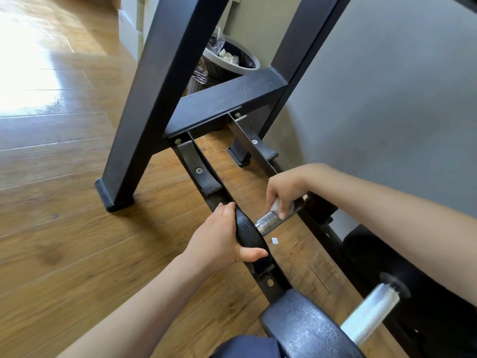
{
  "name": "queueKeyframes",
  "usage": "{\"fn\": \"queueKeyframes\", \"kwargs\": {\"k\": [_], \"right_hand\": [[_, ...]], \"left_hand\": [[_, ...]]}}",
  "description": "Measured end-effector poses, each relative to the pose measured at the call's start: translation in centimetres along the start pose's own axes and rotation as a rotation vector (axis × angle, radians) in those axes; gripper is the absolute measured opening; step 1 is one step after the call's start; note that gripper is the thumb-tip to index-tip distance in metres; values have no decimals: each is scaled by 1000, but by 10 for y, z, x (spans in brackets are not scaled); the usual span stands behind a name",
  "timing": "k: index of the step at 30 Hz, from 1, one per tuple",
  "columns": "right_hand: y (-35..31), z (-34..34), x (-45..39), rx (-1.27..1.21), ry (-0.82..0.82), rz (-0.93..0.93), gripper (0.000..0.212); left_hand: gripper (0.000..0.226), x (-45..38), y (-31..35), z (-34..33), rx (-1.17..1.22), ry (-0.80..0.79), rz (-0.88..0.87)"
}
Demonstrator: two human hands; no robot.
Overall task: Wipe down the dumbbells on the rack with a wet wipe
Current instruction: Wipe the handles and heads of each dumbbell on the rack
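Our right hand (282, 192) curls its fingers around the wet wipe (275, 206), pressing it onto the chrome handle of the small dumbbell (268, 223), while our left hand (222, 239) grips that dumbbell's near black head, thumb over its edge. The dumbbell lies across the rack (211, 200) on its two low rails, wood floor (64, 202) showing between them. A larger dumbbell (309, 329) sits nearer us, the rack's slanted legs and a lined bin (229, 60) stand beyond, and the grey wall (387, 99) runs close along the right.

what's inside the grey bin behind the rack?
The grey bin holds crumpled whitish wipes or tissue on a dark liner. The black rack covers its lower part, so what lies deeper cannot be seen.
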State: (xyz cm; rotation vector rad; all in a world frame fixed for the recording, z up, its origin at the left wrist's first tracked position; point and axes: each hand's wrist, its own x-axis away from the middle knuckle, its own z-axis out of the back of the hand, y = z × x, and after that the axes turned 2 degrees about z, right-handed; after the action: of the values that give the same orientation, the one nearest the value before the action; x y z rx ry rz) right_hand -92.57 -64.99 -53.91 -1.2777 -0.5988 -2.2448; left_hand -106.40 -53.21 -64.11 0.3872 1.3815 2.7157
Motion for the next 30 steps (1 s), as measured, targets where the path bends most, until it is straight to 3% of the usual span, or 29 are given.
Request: {"fn": "queueKeyframes", "kwargs": {"k": [5,10,17,24,30], "right_hand": [[-2,-2,-2,51,60,-46,42],[-22,-13,-10,-6,27,88,45],[12,-5,2,74,135,-71,36],[5,-8,-4,-105,73,39,38],[1,-8,5,67,98,-45,41]], "left_hand": [[124,-1,-1,0,-7,-6,-1],[124,-1,-1,0,-10,0,-7],[123,0,0,1,-22,-3,-5],[123,0,1,0,-39,-8,-7],[124,0,1,1,-44,-13,-1]]}}
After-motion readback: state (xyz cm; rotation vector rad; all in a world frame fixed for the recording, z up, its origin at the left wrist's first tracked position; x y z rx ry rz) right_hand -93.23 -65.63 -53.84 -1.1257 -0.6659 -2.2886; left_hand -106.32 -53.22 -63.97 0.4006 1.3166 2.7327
